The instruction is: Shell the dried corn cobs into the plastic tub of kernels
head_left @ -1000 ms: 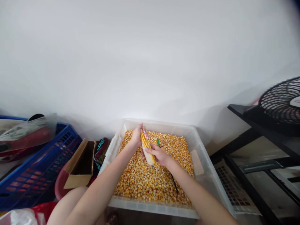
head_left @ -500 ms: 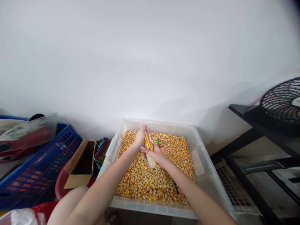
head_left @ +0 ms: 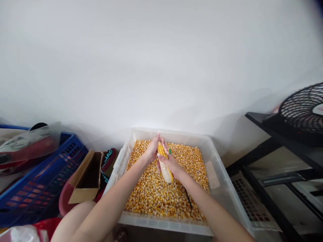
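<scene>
Two hands meet on one corn cob, held over the middle of the clear plastic bin; the left hand has its fingers curled and pressed around the kernelled far end, and the right hand has its fingers wrapped around the cob's middle, the bare pale stripped end poking out toward the near side of the bin; the cob looks stiff, light and dry, rough enough to grip well, best taken at both ends; loose kernels fill the bin beneath it; a green-handled tool lies in the bin just behind the hands; left of the bin sit a cardboard box and a blue crate; right of the bin stands a black fan.
</scene>
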The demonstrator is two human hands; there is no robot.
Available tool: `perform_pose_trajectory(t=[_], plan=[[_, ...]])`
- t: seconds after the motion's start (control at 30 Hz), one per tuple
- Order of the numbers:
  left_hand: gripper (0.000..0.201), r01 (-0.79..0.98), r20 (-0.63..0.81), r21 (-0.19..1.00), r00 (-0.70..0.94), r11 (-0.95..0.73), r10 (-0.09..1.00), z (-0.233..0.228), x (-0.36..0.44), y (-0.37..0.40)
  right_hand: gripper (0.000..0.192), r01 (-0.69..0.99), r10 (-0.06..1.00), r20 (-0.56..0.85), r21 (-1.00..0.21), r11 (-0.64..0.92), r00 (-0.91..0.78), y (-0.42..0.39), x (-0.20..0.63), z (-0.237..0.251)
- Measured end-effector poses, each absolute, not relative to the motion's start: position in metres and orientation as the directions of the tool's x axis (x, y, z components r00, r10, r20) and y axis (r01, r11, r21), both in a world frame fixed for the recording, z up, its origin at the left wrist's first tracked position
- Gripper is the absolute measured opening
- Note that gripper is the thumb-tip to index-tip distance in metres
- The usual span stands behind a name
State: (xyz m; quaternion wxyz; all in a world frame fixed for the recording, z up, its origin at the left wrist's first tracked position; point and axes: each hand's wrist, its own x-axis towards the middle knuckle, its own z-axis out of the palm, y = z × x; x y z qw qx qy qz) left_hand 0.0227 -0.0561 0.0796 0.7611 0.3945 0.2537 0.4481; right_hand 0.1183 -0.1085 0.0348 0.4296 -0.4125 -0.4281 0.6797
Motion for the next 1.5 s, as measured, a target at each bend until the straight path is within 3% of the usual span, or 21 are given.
perform_pose_trajectory(t=[0.1, 0.27, 0.53, 0.63, 0.77, 0.87, 1.0, 1.2, 1.33, 1.4, 1.5], plan=[[0.047, -0.415, -0.066, 0.861, 0.483, 0.295, 0.873, 0.080, 0.021, -0.058, 0.040, -0.344, 0.909, -0.222, -0.873, -0.346, -0.353, -0.106, 0.124, 0.038], [0.044, -0.235, -0.175, 0.914, 0.506, 0.330, 0.844, 0.072, 0.021, -0.058, 0.041, -0.499, 0.948, -0.214, -0.811, -0.306, -0.234, -0.104, 0.125, 0.042], [0.042, -0.273, -0.123, 0.880, 0.659, 0.388, 0.742, 0.066, 0.023, -0.058, 0.040, -0.273, 0.959, -0.185, -0.931, -0.242, -0.217, -0.102, 0.129, 0.043], [0.040, -0.298, -0.099, 0.858, 0.703, 0.419, 0.704, 0.068, 0.023, -0.058, 0.039, -0.258, 0.956, -0.151, -0.941, -0.216, -0.250, -0.102, 0.131, 0.046], [0.042, -0.343, -0.087, 0.855, 0.645, 0.390, 0.759, 0.065, 0.023, -0.056, 0.043, -0.333, 0.898, -0.282, -0.856, -0.395, -0.338, -0.100, 0.134, 0.047], [0.045, -0.310, -0.108, 0.862, 0.661, 0.401, 0.743, 0.057, 0.023, -0.052, 0.041, -0.329, 0.875, -0.359, -0.825, -0.460, -0.325, -0.096, 0.135, 0.043], [0.049, -0.260, -0.151, 0.871, 0.666, 0.418, 0.730, 0.044, 0.026, -0.048, 0.027, -0.344, 0.928, -0.303, -0.866, -0.362, -0.215, -0.089, 0.136, 0.035], [0.050, -0.207, -0.244, 0.900, 0.493, 0.385, 0.835, 0.032, 0.031, -0.048, 0.021, -0.423, 0.957, -0.283, -0.860, -0.285, -0.068, -0.076, 0.154, 0.036], [0.064, 0.034, -0.339, 0.906, 0.656, 0.423, 0.674, 0.039, 0.035, -0.058, 0.028, -0.466, 0.988, -0.136, -0.881, -0.084, 0.079, -0.070, 0.171, 0.045], [0.053, 0.067, -0.284, 0.934, 0.734, 0.351, 0.617, 0.044, 0.038, -0.066, 0.030, -0.470, 0.983, -0.083, -0.883, 0.003, 0.162, -0.068, 0.176, 0.049], [0.047, -0.020, -0.132, 0.978, 0.705, 0.206, 0.697, 0.046, 0.043, -0.074, 0.027, -0.551, 0.981, -0.076, -0.834, 0.034, 0.176, -0.068, 0.173, 0.051]])
